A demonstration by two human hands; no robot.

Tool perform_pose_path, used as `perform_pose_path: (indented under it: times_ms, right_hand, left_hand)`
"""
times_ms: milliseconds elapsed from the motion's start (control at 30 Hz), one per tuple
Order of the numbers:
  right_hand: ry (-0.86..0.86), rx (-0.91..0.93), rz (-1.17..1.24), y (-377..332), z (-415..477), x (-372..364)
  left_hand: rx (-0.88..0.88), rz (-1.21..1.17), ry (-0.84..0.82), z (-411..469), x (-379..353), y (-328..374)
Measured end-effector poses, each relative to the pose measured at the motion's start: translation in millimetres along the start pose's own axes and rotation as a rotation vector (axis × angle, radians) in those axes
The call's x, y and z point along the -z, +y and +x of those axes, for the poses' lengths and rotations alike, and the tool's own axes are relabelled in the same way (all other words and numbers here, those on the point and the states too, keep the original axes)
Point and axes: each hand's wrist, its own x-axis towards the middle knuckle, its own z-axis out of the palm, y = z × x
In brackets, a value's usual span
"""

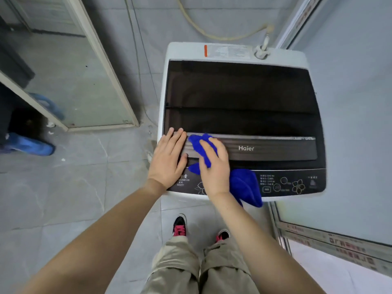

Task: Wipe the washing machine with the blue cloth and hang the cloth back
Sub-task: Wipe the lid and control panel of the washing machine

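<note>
A white top-loading washing machine [233,49] with a dark glass lid stands in front of me. Its grey handle strip carries the Haier name, and a dark control panel runs along the near edge. The blue cloth [244,185] lies bunched over the left part of the handle strip and panel, one end hanging past the front edge. My right hand [214,166] presses down on the cloth with its fingers spread over it. My left hand [167,158] rests flat on the lid's near left corner, fingers straight, just left of the cloth.
A yellowish hose [212,35] loops on the wall behind the machine and joins its inlet at the back right. A glass door frame [114,81] stands to the left, a glass panel [350,145] to the right. Someone's blue shoe cover [29,145] is on the floor at far left.
</note>
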Motion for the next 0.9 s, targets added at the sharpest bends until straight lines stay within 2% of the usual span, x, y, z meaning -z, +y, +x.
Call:
perform_pose_path:
  times_ms: [67,133,200,300,400,433,500,600,700,767,900]
  right_hand:
    - [-0.052,0.082,-0.014,11,0,9]
    - [-0.052,0.073,-0.025,41,0,41]
    - [0.035,-0.039,-0.054,85,-3,90]
    - [0.265,-0.245,-0.109,155,-1,170]
    - [0.408,-0.39,-0.113,187,7,202]
    - [0.406,-0.387,-0.105,184,7,195]
    - [0.316,-0.268,-0.1,166,-2,169]
    - [0.048,0.001,-0.021,142,-17,132]
    - [-0.192,0.264,-0.088,153,-16,140]
    - [-0.155,0.222,-0.082,176,-11,166]
    - [0.168,-0.049,-0.031,223,-1,216]
  left_hand:
    - [-0.015,0.041,0.008,-3,-1,-1]
    - [0.001,0.084,0.022,-8,-5,-2]
    - [0.061,0.093,0.049,-11,-12,6]
    - [0.164,0.103,0.093,-16,-29,35]
    - [0.264,0.131,0.123,-18,-43,59]
    - [0.296,0.138,0.131,-18,-46,64]
    - [0.336,0.155,0.143,-18,-51,74]
    - [0.349,0.181,0.15,-20,-58,87]
    - [0.361,0.17,0.164,-22,-59,93]
    - [0.351,0.153,0.166,-22,-56,94]
    - [0.331,0.113,0.133,-28,-43,84]
